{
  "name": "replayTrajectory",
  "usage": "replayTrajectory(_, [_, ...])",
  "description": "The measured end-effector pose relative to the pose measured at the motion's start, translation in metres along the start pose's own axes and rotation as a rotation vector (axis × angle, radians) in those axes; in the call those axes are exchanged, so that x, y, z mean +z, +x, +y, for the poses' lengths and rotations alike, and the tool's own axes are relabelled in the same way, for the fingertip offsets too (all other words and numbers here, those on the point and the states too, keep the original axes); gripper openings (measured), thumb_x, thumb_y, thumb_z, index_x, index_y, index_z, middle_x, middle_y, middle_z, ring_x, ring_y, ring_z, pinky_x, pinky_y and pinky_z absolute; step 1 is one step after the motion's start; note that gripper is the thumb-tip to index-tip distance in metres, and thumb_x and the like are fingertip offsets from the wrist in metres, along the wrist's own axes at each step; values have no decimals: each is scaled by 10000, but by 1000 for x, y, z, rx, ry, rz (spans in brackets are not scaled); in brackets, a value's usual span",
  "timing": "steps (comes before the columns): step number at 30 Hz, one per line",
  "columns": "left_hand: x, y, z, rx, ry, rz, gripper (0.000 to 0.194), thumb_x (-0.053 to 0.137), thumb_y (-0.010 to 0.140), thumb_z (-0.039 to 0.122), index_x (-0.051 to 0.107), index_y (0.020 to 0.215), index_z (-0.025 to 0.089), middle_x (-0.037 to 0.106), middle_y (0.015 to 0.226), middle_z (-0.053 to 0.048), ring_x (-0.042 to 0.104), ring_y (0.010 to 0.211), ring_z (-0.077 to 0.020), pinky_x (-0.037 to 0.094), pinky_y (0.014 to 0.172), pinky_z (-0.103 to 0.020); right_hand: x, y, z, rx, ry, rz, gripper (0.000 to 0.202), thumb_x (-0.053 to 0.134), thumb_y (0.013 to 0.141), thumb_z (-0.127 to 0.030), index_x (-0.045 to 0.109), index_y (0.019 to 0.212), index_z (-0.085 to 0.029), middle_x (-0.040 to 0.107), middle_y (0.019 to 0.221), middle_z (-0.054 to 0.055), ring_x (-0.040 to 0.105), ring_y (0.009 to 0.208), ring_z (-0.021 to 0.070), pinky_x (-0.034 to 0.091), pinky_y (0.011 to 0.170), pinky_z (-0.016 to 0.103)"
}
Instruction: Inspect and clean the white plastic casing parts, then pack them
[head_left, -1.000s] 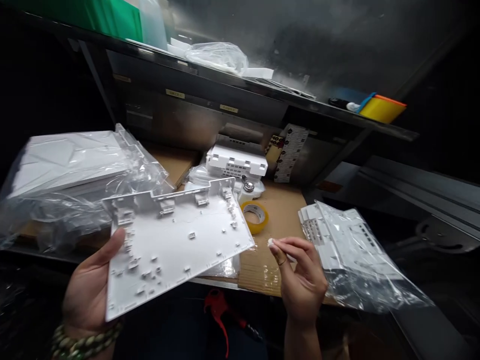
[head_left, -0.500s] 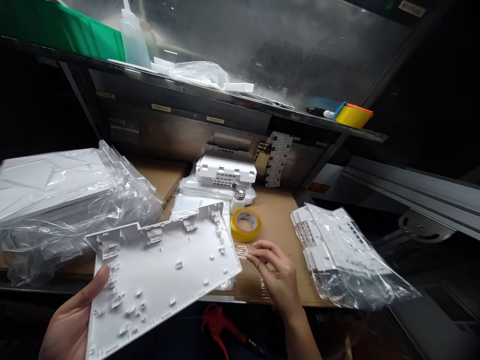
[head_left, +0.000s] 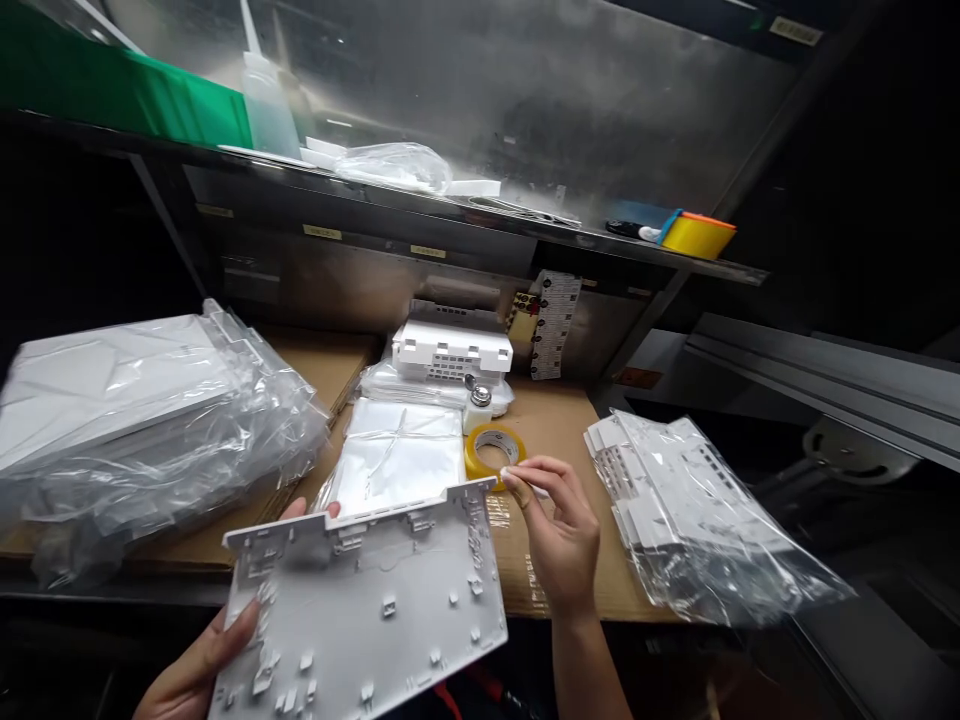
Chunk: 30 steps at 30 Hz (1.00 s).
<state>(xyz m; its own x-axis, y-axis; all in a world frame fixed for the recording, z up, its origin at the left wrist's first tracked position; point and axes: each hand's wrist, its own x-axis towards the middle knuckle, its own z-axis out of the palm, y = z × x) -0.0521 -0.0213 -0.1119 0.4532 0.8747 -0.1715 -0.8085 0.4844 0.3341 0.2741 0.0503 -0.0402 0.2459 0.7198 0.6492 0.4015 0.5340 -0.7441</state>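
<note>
My left hand (head_left: 196, 662) grips a white plastic housing panel (head_left: 416, 590) by its left side, thumb on the inner face and fingertips showing over the top edge. Small clips and posts stud that inner face, which is turned toward me. Just off the panel's upper right corner, my right hand (head_left: 564, 535) is closed in a pinch. A small whitish bit shows at its fingertips, too small to name. Behind those fingertips lies a roll of yellow tape (head_left: 474, 458) on the cardboard. A small bottle with a metal top (head_left: 480, 402) stands just beyond the tape.
Bagged white panels (head_left: 112, 390) lie at left, and another bagged white part (head_left: 675, 480) at right. Flat clear bags (head_left: 401, 455) and a white slotted housing (head_left: 450, 345) sit at the back. A metal shelf (head_left: 525, 222) crosses above. Below the bench a red tool (head_left: 484, 682) partly shows.
The panel in my left hand has shifted right and down and tilted, uncovering the stack of clear bags. My right hand stays pinched near the tape, its fingertips slightly higher.
</note>
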Motion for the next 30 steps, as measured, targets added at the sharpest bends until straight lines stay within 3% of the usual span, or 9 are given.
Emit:
replayTrajectory(3, [34, 5, -13, 143, 110, 59, 788, 454, 1012, 197, -10, 1560, 523, 534, 1530, 5, 557, 1334, -329, 319, 1213, -597, -8, 1, 10, -20, -78, -34, 96, 741, 921, -204, 787, 980, -263, 679, 1018, 26, 672, 956, 175, 573, 845, 314])
replayTrajectory(6, [73, 15, -28, 191, 157, 284, 976, 600, 924, 49, 31, 1587, 485, 576, 1511, -64, 623, 1272, -331, 384, 1197, -545, -6, 7, 10, -14, -165, 35, 71, 752, 914, -218, 790, 958, -259, 680, 994, 22, 666, 931, 166, 566, 806, 294])
replayTrajectory(9, [105, 20, -44, 177, 151, 417, 1087, 745, 848, 75, 67, 1599, 473, 659, 1427, -90, 667, 1218, -352, 479, 1130, -545, 11, 6, -15, -82, -55, -8, 116, 754, 909, -179, 780, 989, -259, 671, 1016, 25, 663, 961, 169, 574, 847, 308])
replayTrajectory(12, [123, 22, -58, 204, 155, 397, 1032, 808, 822, 141, 205, 1589, 477, 685, 1400, -68, 657, 1240, -351, 501, 1117, -504, 37, -6, -55, -179, 118, -184, 189, 745, 901, -115, 765, 1028, -253, 648, 1037, 35, 664, 973, 170, 585, 857, 314])
replayTrajectory(16, [131, 20, -64, 197, 177, 415, 938, 817, 822, 169, 324, 1561, 468, 682, 1407, -49, 634, 1274, -345, 497, 1120, -458, 58, -16, -82, -307, 173, -294, 322, 729, 890, -59, 736, 1143, -257, 639, 1090, 52, 650, 1011, 185, 578, 870, 328])
replayTrajectory(22, [136, 19, -64, 219, 191, 395, 879, 814, 828, 178, 387, 1533, 482, 668, 1427, -25, 603, 1318, -330, 457, 1162, -456, 55, -11, -80, -257, 120, -214, 277, 710, 903, -62, 751, 1085, -267, 630, 1037, 53, 648, 976, 193, 578, 846, 342])
replayTrajectory(25, [137, 21, -66, 202, 172, 403, 903, 820, 817, 165, 377, 1540, 473, 669, 1425, -34, 612, 1300, -337, 472, 1147, -447, 56, -11, -84, -308, 150, -264, 289, 713, 908, -83, 746, 1128, -269, 645, 1061, 62, 659, 987, 200, 586, 845, 342])
replayTrajectory(28, [135, 22, -63, 213, 154, 407, 997, 828, 809, 159, 274, 1568, 493, 699, 1381, -42, 635, 1264, -334, 497, 1121, -449, 54, 0, -69, -289, 70, -244, 210, 695, 930, -121, 765, 1076, -255, 665, 1031, 63, 666, 963, 201, 586, 837, 353])
replayTrajectory(30, [131, 20, -55, 220, 157, 435, 1069, 825, 796, 117, 207, 1577, 504, 706, 1367, -40, 660, 1223, -327, 516, 1100, -448, 48, 15, -41, -207, -30, -163, 109, 703, 942, -209, 776, 1017, -239, 678, 1027, 63, 671, 962, 205, 578, 855, 364])
